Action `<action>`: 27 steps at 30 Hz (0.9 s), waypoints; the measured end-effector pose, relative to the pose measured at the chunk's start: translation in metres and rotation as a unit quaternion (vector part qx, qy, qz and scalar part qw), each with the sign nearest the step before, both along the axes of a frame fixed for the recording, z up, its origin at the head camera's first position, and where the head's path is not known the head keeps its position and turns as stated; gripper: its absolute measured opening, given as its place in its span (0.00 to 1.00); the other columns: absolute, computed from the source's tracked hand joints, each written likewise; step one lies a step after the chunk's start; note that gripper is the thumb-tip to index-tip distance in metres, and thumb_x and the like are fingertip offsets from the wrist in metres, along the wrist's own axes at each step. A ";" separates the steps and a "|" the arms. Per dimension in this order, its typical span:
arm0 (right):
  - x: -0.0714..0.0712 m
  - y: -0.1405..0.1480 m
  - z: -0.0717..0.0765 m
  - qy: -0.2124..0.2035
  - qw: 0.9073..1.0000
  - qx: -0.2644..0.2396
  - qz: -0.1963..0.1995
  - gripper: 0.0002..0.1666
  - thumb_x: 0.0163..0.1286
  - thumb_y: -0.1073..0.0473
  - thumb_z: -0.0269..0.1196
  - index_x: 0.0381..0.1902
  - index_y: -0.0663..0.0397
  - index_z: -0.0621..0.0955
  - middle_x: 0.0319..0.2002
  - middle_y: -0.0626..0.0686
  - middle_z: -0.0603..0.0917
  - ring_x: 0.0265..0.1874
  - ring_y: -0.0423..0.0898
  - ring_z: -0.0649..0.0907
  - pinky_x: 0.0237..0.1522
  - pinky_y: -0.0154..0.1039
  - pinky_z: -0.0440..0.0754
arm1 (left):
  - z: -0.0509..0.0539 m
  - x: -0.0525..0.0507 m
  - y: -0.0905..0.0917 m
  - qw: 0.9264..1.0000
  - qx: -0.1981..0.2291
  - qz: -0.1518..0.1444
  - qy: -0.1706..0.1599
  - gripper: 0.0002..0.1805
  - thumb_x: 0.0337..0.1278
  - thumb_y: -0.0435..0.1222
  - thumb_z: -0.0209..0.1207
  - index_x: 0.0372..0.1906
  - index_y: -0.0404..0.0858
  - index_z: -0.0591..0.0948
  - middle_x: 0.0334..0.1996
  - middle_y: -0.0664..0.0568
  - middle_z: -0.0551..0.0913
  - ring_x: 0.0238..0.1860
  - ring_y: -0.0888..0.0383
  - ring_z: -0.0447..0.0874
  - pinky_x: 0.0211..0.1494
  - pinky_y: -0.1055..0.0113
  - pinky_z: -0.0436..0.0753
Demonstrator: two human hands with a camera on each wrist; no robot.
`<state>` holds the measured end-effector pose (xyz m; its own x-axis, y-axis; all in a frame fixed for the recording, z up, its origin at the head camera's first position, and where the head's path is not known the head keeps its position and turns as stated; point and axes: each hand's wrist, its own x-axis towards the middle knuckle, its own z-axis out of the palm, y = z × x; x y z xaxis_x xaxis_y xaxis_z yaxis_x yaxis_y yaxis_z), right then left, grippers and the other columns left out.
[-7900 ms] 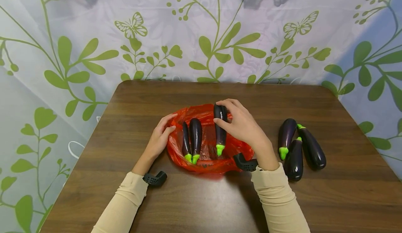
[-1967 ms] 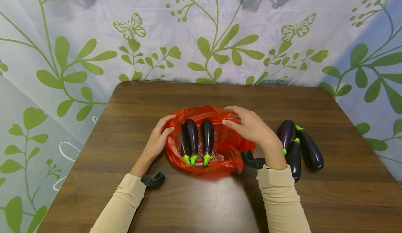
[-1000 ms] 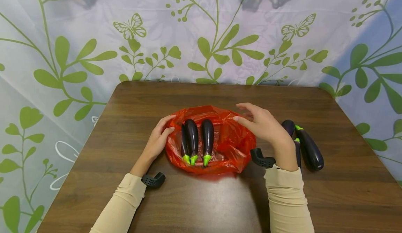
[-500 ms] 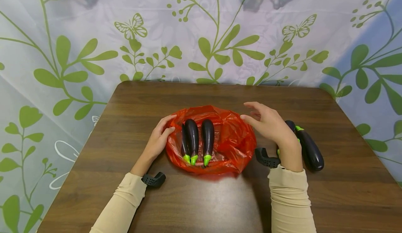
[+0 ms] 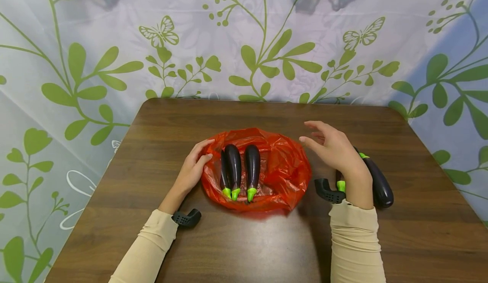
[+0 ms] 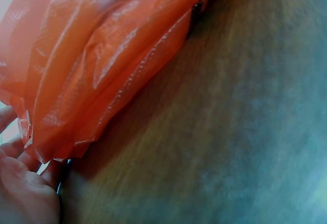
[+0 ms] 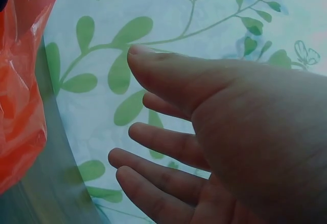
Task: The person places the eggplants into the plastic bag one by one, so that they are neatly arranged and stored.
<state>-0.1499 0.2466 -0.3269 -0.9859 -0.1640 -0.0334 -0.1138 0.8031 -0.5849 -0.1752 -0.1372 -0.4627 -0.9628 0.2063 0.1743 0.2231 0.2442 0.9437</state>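
Note:
Three dark eggplants lie side by side, green stems toward me, in the open red plastic bag [image 5: 284, 168]: a left one [image 5: 224, 173], mostly covered by the middle one [image 5: 234, 168], and a right one [image 5: 252, 168]. My left hand [image 5: 192, 168] holds the bag's left rim, thumb and fingers at its edge; the left wrist view shows the fingers [image 6: 15, 150] partly behind the red film. My right hand [image 5: 333, 149] hovers right of the bag, fingers spread and holding nothing. Beyond its wrist lies another eggplant [image 5: 378, 183]; others there are mostly hidden by the hand and forearm.
The brown wooden table [image 5: 171, 122] carries everything. A leaf-patterned cloth [image 5: 213, 41] hangs behind its far edge. Black wrist mounts [image 5: 187, 218] stick out from both wrists near the tabletop.
Earlier, my right hand laid an eggplant in the bag beside two others. Since then it has moved off the bag's right side toward the eggplants outside. My left hand stays at the rim.

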 end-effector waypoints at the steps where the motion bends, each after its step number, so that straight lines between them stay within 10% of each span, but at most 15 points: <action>1: 0.000 0.001 0.000 0.003 1.000 -0.002 -0.002 0.40 0.76 0.40 0.60 0.76 0.53 0.67 0.74 0.64 0.70 0.69 0.65 0.75 0.66 0.64 0.75 | 0.000 0.000 0.000 1.000 -0.001 0.000 0.000 0.24 0.76 0.34 0.51 0.72 0.42 0.73 0.74 0.45 0.69 0.75 0.45 0.66 0.78 0.45 0.66; 27: 0.002 0.025 -0.004 0.013 0.998 0.024 -0.065 0.42 0.77 0.40 0.59 0.77 0.60 0.65 0.73 0.71 0.69 0.67 0.71 0.74 0.62 0.68 0.76 | 0.000 -0.001 -0.001 1.000 -0.010 0.006 0.011 0.23 0.75 0.34 0.51 0.71 0.41 0.75 0.74 0.44 0.69 0.76 0.45 0.64 0.80 0.46 0.61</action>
